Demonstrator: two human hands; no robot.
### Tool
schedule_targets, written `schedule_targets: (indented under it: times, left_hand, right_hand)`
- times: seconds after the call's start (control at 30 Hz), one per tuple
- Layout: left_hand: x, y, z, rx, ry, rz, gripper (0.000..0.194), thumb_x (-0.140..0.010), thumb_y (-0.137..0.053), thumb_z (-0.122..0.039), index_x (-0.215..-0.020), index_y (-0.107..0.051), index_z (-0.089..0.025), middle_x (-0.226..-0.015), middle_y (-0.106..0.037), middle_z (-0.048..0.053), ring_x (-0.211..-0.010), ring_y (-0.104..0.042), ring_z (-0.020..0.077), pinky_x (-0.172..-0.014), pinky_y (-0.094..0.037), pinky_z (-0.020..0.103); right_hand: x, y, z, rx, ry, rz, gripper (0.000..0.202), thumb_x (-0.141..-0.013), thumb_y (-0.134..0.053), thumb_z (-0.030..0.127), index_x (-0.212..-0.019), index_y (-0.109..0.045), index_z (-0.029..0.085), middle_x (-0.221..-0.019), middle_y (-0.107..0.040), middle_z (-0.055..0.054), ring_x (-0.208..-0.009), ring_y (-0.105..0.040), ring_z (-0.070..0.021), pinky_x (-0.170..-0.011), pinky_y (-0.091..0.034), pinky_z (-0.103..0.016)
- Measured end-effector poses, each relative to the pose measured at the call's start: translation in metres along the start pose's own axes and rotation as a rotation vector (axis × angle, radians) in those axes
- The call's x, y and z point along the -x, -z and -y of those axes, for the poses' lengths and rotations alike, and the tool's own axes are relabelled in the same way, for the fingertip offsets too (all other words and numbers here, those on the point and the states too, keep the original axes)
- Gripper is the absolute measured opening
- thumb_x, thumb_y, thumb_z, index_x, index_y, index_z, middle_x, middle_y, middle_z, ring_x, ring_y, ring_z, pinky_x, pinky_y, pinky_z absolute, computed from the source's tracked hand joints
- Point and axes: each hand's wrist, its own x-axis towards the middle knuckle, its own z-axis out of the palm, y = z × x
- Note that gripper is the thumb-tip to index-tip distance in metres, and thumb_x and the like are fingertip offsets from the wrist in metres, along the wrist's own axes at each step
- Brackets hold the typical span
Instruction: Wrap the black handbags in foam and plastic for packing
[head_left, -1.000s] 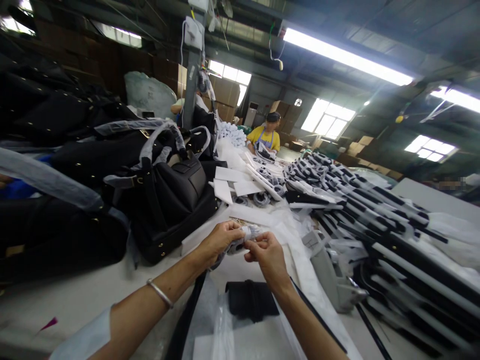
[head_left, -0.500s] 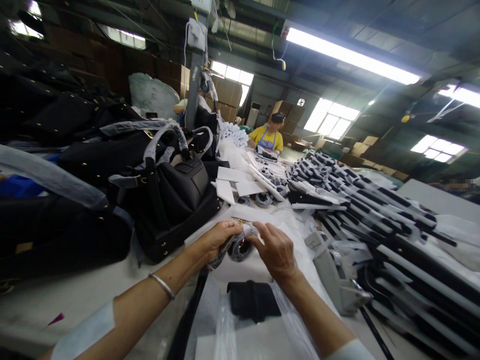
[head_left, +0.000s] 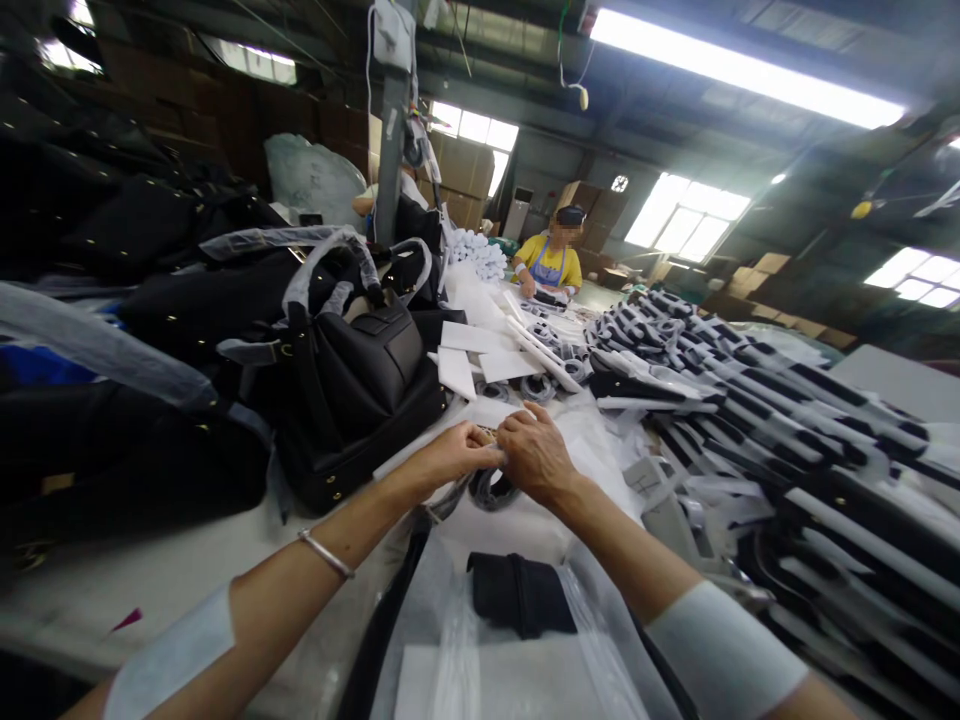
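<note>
A coiled, plastic-wrapped strap (head_left: pixel 493 490) hangs below my two hands, which meet over the middle of the table. My left hand (head_left: pixel 454 455) pinches its upper edge, thumb and fingers together. Right beside it, my right hand (head_left: pixel 534 455) has its fingers curled over the top of the same coil. A bit of gold-coloured metal shows between the hands. Nearer to me, a black folded piece (head_left: pixel 521 597) with a raised band lies on white wrapping (head_left: pixel 510 680).
Black bags (head_left: pixel 360 370) with wrapped handles crowd the left. White cards (head_left: pixel 469 338) and more coils lie beyond my hands. A grey tape dispenser (head_left: pixel 664 510) and piled wrapped straps (head_left: pixel 750 390) are at the right. A person (head_left: pixel 551 262) in yellow works farther back.
My right hand has closed over the top of the coil and moved against my left hand. The view has shifted slightly, and the far person's arm has changed position.
</note>
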Motion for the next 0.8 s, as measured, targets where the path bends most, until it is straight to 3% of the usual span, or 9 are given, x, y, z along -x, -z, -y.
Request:
schedule_targets:
  times: [0.2,0.3,0.37,0.47,0.53,0.6,0.7,0.8]
  left_hand:
    - [-0.006,0.019,0.013,-0.209,-0.037,-0.175,0.038,-0.058,-0.079,-0.035,-0.085,-0.061,-0.016,-0.082,-0.063,0.002,-0.084,-0.059,0.0202,-0.078,-0.045,0.03]
    - [-0.003,0.029,0.018,-0.276,-0.009,-0.209,0.045,-0.059,-0.078,-0.039,-0.093,-0.062,-0.015,-0.097,-0.067,0.009,-0.099,-0.061,0.0274,-0.089,-0.046,0.036]
    - [0.001,0.035,0.019,-0.315,0.005,-0.204,0.051,-0.06,-0.078,-0.042,-0.1,-0.063,-0.014,-0.113,-0.066,0.014,-0.111,-0.06,0.0315,-0.098,-0.044,0.039]
    - [0.014,0.041,0.014,-0.362,0.009,-0.165,0.059,-0.063,-0.077,-0.047,-0.111,-0.065,-0.016,-0.133,-0.06,0.015,-0.128,-0.051,0.0324,-0.111,-0.035,0.039]
    - [0.029,0.042,0.007,-0.465,-0.023,-0.095,0.062,-0.071,-0.073,-0.05,-0.122,-0.062,-0.017,-0.144,-0.052,0.012,-0.137,-0.042,0.03,-0.117,-0.026,0.037]
    - [0.05,0.039,0.001,-0.648,-0.09,0.045,0.063,-0.083,-0.06,-0.053,-0.136,-0.054,-0.019,-0.154,-0.039,0.008,-0.145,-0.032,0.0264,-0.121,-0.018,0.037]
    - [0.085,0.031,-0.001,-0.898,-0.168,0.264,0.063,-0.094,-0.044,-0.053,-0.15,-0.036,-0.023,-0.161,-0.021,0.002,-0.15,-0.016,0.0238,-0.122,-0.011,0.04]
    - [0.112,0.023,0.013,-1.023,-0.204,0.336,0.063,-0.096,-0.042,-0.052,-0.153,-0.028,-0.027,-0.162,-0.018,0.002,-0.15,-0.014,0.0255,-0.122,-0.009,0.044]
  right_hand:
    - [-0.021,-0.031,-0.014,-0.02,-0.114,0.166,0.02,-0.082,-0.057,0.013,-0.085,-0.077,0.012,-0.09,-0.075,-0.016,-0.095,-0.065,-0.0269,-0.112,-0.02,-0.042]
    - [-0.025,-0.053,-0.022,-0.072,-0.2,0.237,0.017,-0.083,-0.065,0.022,-0.089,-0.076,0.011,-0.094,-0.074,-0.019,-0.099,-0.066,-0.0293,-0.11,-0.023,-0.046]
    - [-0.026,-0.06,-0.029,-0.125,-0.248,0.277,0.029,-0.08,-0.072,0.031,-0.102,-0.074,0.012,-0.104,-0.073,-0.018,-0.105,-0.065,-0.031,-0.109,-0.026,-0.049]
    - [-0.016,-0.053,-0.041,-0.214,-0.266,0.3,0.066,-0.074,-0.079,0.038,-0.132,-0.058,0.016,-0.131,-0.063,-0.016,-0.123,-0.055,-0.0318,-0.112,-0.025,-0.051]
    - [0.002,-0.036,-0.047,-0.259,-0.268,0.303,0.078,-0.078,-0.075,0.042,-0.145,-0.044,0.015,-0.144,-0.052,-0.017,-0.132,-0.048,-0.0308,-0.113,-0.027,-0.048]
    - [0.033,-0.016,-0.047,-0.317,-0.268,0.289,0.075,-0.087,-0.064,0.047,-0.149,-0.038,0.014,-0.148,-0.047,-0.017,-0.136,-0.044,-0.0296,-0.114,-0.03,-0.046]
    - [0.099,0.009,-0.033,-0.453,-0.223,0.207,0.067,-0.094,-0.05,0.053,-0.15,-0.038,0.018,-0.152,-0.042,-0.012,-0.14,-0.039,-0.0297,-0.118,-0.026,-0.047]
    - [0.164,0.011,-0.01,-0.475,-0.203,0.142,0.063,-0.095,-0.049,0.053,-0.149,-0.041,0.022,-0.151,-0.043,-0.009,-0.141,-0.039,-0.0298,-0.12,-0.021,-0.051]
